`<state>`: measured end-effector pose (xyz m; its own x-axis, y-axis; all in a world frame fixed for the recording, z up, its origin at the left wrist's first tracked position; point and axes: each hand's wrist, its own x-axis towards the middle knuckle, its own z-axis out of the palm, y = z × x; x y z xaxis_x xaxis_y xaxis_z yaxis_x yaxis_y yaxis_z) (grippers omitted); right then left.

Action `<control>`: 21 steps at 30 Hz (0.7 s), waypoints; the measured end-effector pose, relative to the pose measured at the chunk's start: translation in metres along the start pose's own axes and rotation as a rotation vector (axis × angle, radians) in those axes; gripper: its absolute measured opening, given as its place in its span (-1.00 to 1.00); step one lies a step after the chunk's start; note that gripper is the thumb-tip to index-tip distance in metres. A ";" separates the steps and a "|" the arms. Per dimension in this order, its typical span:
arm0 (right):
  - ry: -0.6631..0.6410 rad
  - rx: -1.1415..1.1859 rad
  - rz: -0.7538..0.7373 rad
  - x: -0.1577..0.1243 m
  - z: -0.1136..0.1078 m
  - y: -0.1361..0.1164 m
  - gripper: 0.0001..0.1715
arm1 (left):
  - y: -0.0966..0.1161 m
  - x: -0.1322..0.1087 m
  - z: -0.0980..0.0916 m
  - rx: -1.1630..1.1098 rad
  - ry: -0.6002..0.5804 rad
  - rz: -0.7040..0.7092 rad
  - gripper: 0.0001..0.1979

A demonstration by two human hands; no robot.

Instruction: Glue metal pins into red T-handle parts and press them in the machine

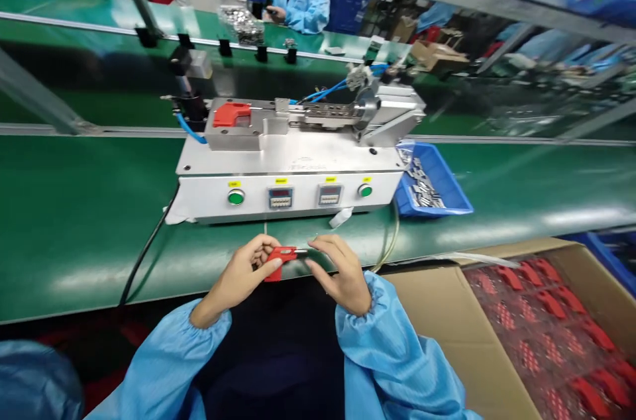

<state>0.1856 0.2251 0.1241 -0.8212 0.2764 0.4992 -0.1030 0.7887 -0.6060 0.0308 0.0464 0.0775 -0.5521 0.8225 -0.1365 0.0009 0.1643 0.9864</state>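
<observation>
My left hand (251,269) grips a red pistol-shaped plastic part (282,253), with a thin metal rod sticking out of it to the right. Just beyond the rod's end, my right hand (342,271) has its thumb and fingers apart, with nothing visible between them. Behind both hands stands a white bench machine (298,165) with green buttons and small displays on its front. A similar red part (231,114) lies in the metal fixture on the machine's top left.
A blue bin (460,198) of small metal parts sits at the machine's right. An open cardboard box (447,327) with trays of red parts stands at lower right. A black cable (144,251) runs down on the left. Across the bench a co-worker (303,2) sits.
</observation>
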 end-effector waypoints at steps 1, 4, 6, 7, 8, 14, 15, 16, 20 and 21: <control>0.038 -0.014 0.012 0.002 -0.014 0.002 -0.77 | -0.004 0.000 0.001 -0.027 0.010 -0.012 -0.73; 0.219 -0.091 0.115 0.008 -0.064 0.013 -0.88 | -0.013 0.000 0.004 -0.070 0.036 -0.033 -0.69; 0.324 -0.136 0.240 0.010 -0.093 0.023 -0.85 | -0.016 0.000 0.004 -0.084 0.048 -0.036 -0.67; 0.336 -0.142 0.305 0.009 -0.102 0.028 -0.80 | -0.016 0.000 0.004 -0.089 0.052 -0.037 -0.66; 0.312 -0.135 0.364 0.007 -0.106 0.033 -0.75 | -0.016 0.000 0.004 -0.092 0.053 -0.039 -0.66; 0.089 -0.100 0.464 -0.004 -0.041 0.063 -0.56 | -0.011 0.003 0.005 -0.114 0.060 -0.028 -0.67; 0.126 -0.134 0.472 -0.004 -0.025 0.068 -0.57 | -0.010 0.003 0.004 -0.117 0.062 -0.020 -0.67; 0.175 -0.171 0.478 -0.002 -0.012 0.071 -0.61 | -0.008 0.004 0.004 -0.118 0.063 -0.012 -0.67; 0.275 -0.128 0.444 0.005 0.011 0.073 -0.68 | -0.002 0.005 0.000 -0.115 0.064 0.009 -0.68; 0.254 -0.053 0.436 0.005 0.010 0.069 -0.66 | -0.001 0.006 -0.001 -0.117 0.066 0.012 -0.68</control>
<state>0.1688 0.2753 0.0780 -0.6185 0.7057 0.3456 0.2527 0.5951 -0.7629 0.0266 0.0504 0.0756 -0.6065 0.7857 -0.1218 -0.0869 0.0867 0.9924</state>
